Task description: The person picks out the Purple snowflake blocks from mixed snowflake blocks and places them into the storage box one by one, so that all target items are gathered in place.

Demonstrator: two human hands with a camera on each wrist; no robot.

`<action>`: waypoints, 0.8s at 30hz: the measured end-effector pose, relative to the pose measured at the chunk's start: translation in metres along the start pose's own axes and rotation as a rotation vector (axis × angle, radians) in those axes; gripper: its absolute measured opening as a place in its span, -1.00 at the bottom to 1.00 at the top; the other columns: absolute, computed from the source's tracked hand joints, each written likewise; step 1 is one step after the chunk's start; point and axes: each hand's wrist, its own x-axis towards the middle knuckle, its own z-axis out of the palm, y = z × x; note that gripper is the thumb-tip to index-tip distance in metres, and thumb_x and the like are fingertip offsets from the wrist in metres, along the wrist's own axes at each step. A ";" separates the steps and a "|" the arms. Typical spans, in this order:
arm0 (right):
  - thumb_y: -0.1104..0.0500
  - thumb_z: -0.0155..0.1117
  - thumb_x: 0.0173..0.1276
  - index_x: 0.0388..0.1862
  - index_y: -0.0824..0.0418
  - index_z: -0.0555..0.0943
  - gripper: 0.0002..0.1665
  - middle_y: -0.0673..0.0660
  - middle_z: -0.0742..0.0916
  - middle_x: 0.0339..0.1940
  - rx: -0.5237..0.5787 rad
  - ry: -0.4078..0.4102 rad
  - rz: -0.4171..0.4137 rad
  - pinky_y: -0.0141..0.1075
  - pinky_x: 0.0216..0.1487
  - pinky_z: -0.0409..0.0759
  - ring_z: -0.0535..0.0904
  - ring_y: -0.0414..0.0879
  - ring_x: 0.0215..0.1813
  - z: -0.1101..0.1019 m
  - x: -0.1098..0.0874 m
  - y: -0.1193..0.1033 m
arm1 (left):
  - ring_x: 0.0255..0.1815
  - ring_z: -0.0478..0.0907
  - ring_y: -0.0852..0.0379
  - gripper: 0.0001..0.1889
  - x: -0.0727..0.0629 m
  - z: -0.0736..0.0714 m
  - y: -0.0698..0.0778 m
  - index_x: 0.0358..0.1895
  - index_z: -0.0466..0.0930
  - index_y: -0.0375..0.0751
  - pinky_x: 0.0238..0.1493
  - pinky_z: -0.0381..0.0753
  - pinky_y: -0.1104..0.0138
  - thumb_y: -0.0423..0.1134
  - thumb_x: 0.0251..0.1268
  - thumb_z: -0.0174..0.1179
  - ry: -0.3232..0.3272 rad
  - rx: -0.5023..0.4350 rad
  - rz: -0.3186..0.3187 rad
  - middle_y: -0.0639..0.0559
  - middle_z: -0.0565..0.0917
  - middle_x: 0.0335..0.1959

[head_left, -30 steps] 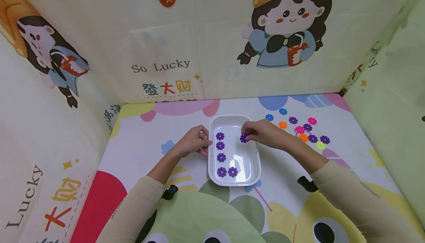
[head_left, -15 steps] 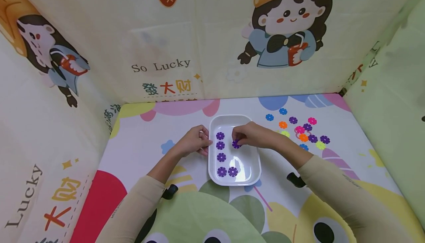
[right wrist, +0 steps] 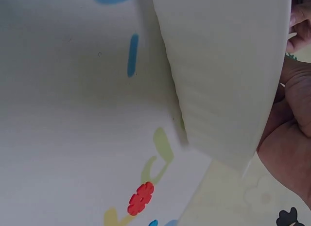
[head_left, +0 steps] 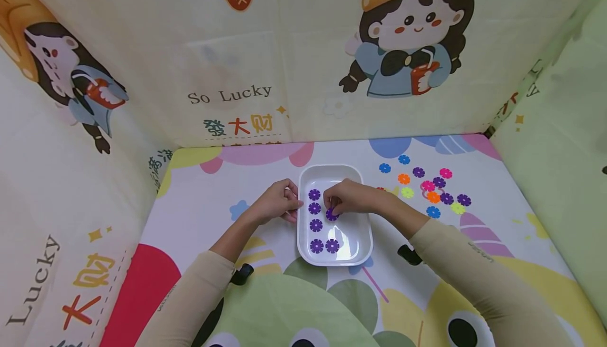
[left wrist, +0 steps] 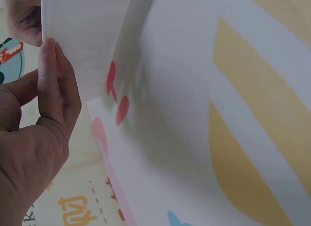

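Note:
A white rectangular tray (head_left: 354, 237) sits mid-table in the head view. Purple flower-shaped plastic discs lie in it: a column along the left side, with one bottom disc (head_left: 332, 246) beside the column's lowest disc (head_left: 316, 246). My right hand (head_left: 353, 197) reaches over the tray's right rim and pinches another purple disc (head_left: 332, 214) low above the tray floor, partly covered by the fingers. At the left rim my left hand (head_left: 277, 201) holds the tray edge between thumb and fingers; the left wrist view shows its fingertips (left wrist: 48, 65) against the outer wall.
Loose discs in blue, orange, pink, yellow and purple lie scattered right of the tray, among them a blue disc (head_left: 433, 212). A red disc (right wrist: 141, 199) shows near the tray in the right wrist view. Printed cloth walls (head_left: 313, 62) stand behind and beside the table.
My right hand has carried the purple disc left and towards me inside the tray, close to the left column. The left hand and the tray have stayed put.

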 end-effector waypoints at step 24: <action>0.24 0.50 0.33 -0.30 0.06 0.70 -0.88 -0.07 0.71 -0.38 -0.085 -0.065 0.096 -0.38 -0.11 0.77 0.61 -0.17 -0.25 0.021 0.016 0.000 | -0.55 0.69 0.09 -0.72 0.001 0.000 -0.001 0.06 0.37 -0.36 -0.33 0.88 0.04 -0.45 0.43 0.25 0.003 0.016 0.006 -0.18 0.65 -0.34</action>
